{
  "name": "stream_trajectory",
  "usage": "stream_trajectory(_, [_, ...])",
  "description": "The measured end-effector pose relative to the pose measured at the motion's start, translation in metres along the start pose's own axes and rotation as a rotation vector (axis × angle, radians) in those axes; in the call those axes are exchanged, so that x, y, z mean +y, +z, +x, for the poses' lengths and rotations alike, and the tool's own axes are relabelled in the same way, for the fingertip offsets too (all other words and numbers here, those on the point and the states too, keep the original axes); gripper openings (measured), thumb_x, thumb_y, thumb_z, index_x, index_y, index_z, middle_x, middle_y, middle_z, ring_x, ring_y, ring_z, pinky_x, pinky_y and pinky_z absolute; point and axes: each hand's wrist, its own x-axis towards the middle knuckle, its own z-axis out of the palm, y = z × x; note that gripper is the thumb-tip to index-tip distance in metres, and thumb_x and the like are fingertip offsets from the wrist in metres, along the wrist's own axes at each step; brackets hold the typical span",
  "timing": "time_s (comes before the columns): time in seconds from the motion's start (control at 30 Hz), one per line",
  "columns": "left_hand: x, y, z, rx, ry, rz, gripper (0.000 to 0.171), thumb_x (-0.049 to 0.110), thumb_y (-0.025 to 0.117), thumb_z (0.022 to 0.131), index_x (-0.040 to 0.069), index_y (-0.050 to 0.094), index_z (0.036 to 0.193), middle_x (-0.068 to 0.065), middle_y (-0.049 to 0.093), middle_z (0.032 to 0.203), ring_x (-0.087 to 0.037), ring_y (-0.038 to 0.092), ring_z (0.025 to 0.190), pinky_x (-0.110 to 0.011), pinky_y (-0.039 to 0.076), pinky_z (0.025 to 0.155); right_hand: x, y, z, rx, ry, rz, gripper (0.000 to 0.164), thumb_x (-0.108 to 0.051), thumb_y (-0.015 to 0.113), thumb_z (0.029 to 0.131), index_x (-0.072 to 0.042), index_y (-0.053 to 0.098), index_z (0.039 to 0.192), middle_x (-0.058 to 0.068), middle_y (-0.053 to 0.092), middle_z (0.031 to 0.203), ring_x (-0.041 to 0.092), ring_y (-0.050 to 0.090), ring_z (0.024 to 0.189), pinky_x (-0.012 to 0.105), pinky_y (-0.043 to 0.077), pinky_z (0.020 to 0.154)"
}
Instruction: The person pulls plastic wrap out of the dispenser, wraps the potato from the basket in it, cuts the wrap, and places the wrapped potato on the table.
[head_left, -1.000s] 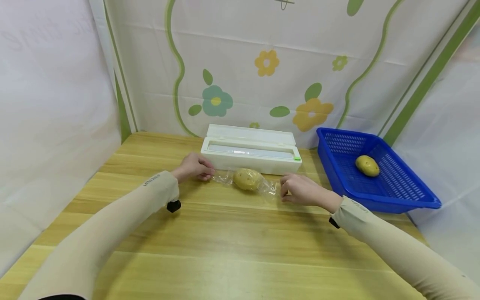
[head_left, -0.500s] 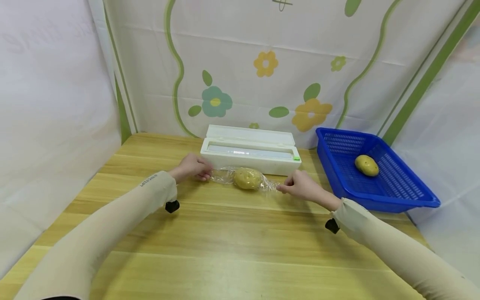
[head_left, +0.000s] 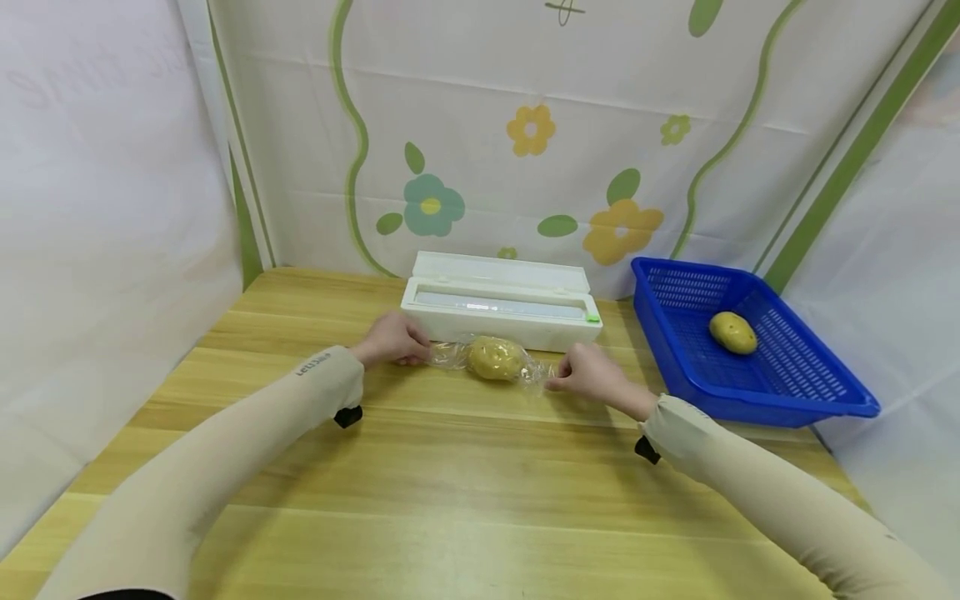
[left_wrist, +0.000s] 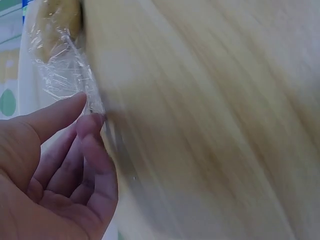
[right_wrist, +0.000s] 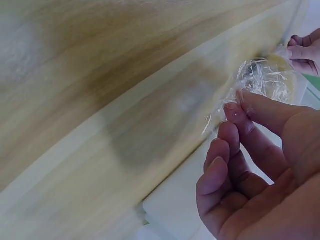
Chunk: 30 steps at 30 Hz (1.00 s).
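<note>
A yellow potato lies wrapped in clear plastic wrap on the wooden table, just in front of a white box. The film reaches out past the potato on both sides. My left hand pinches its left end between thumb and forefinger, as the left wrist view shows close up. On the other side my right hand pinches the film's right end with thumb and forefinger, the other fingers loosely curled. In the right wrist view the bunched film hides part of the potato.
The long white plastic wrap dispenser stands with its lid raised behind the potato. At the right is a blue plastic basket with another potato in it. A flowered curtain hangs behind the table.
My right hand has moved in a little to the left and now pinches the film's right end, which is drawn narrower. The left hand has shifted slightly; the potato stays about in place.
</note>
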Motion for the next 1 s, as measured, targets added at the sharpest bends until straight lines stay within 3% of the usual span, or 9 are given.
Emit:
stream_trajectory(0.17, [0.003, 0.004, 0.0, 0.035, 0.087, 0.05, 0.014, 0.007, 0.083, 0.077, 0.0, 0.075, 0.085, -0.007, 0.07, 0.077, -0.016, 0.059, 0.06, -0.027, 0.048, 0.055, -0.003, 0.002, 0.002, 0.004, 0.024, -0.008, 0.036, -0.027, 0.084, 0.079, -0.011, 0.064, 0.054, -0.012, 0.046, 0.046, 0.007, 0.036, 0.044, 0.025, 0.03, 0.042])
stream_trajectory(0.33, [0.008, 0.006, -0.004, 0.062, 0.079, 0.074, 0.016, 0.008, 0.083, 0.075, 0.001, 0.07, 0.08, -0.004, 0.067, 0.073, -0.016, 0.056, 0.058, -0.028, 0.046, 0.053, -0.005, -0.004, 0.001, 0.035, -0.002, 0.077, 0.021, -0.016, 0.085, 0.076, -0.013, 0.069, 0.064, -0.006, 0.061, 0.059, 0.011, 0.052, 0.052, 0.029, 0.045, 0.051])
stream_trajectory(0.47, [0.016, 0.001, -0.01, 0.116, 0.063, 0.155, 0.018, 0.018, 0.081, 0.08, 0.005, 0.069, 0.078, -0.002, 0.065, 0.073, -0.017, 0.057, 0.062, -0.031, 0.046, 0.057, -0.007, -0.014, 0.003, 0.081, -0.064, 0.215, 0.009, -0.004, 0.077, 0.082, -0.003, 0.071, 0.075, 0.0, 0.064, 0.066, 0.014, 0.056, 0.059, 0.029, 0.048, 0.057])
stream_trajectory(0.53, [0.021, -0.002, -0.012, 0.127, 0.096, 0.155, 0.019, 0.023, 0.08, 0.083, 0.006, 0.071, 0.085, -0.002, 0.067, 0.078, -0.018, 0.06, 0.068, -0.032, 0.049, 0.063, -0.008, -0.018, 0.006, 0.11, -0.099, 0.271, 0.003, -0.002, 0.073, 0.087, 0.0, 0.073, 0.085, 0.003, 0.068, 0.075, 0.016, 0.06, 0.066, 0.031, 0.05, 0.061])
stream_trajectory(0.63, [0.031, -0.001, -0.012, 0.09, 0.196, 0.112, 0.03, 0.027, 0.08, 0.085, 0.004, 0.073, 0.102, -0.005, 0.07, 0.092, -0.019, 0.064, 0.08, -0.035, 0.053, 0.073, -0.007, -0.02, 0.014, 0.109, -0.136, 0.347, 0.015, -0.004, 0.069, 0.092, 0.002, 0.073, 0.105, 0.008, 0.071, 0.094, 0.021, 0.065, 0.083, 0.035, 0.054, 0.073])
stream_trajectory(0.7, [0.036, 0.005, -0.012, 0.052, 0.275, 0.078, 0.04, 0.026, 0.081, 0.083, 0.001, 0.07, 0.114, -0.01, 0.069, 0.103, -0.021, 0.065, 0.089, -0.036, 0.053, 0.08, -0.006, -0.018, 0.02, 0.086, -0.149, 0.382, 0.023, -0.006, 0.068, 0.093, 0.001, 0.07, 0.115, 0.01, 0.07, 0.105, 0.023, 0.065, 0.093, 0.037, 0.054, 0.081])
stream_trajectory(0.8, [0.038, 0.022, -0.012, 0.014, 0.341, 0.033, 0.052, 0.021, 0.085, 0.08, -0.001, 0.065, 0.122, -0.015, 0.065, 0.117, -0.026, 0.064, 0.098, -0.038, 0.052, 0.086, -0.006, -0.012, 0.029, 0.037, -0.162, 0.415, 0.028, -0.007, 0.067, 0.094, 0.0, 0.067, 0.122, 0.012, 0.068, 0.115, 0.024, 0.064, 0.101, 0.037, 0.053, 0.086])
stream_trajectory(1.0, [0.036, 0.047, -0.009, -0.001, 0.363, 0.031, 0.062, 0.016, 0.087, 0.076, -0.002, 0.06, 0.128, -0.015, 0.061, 0.124, -0.027, 0.063, 0.1, -0.035, 0.052, 0.087, -0.012, -0.008, 0.042, -0.003, -0.173, 0.4, 0.033, -0.004, 0.066, 0.094, -0.001, 0.064, 0.127, 0.013, 0.065, 0.122, 0.025, 0.064, 0.106, 0.034, 0.052, 0.089])
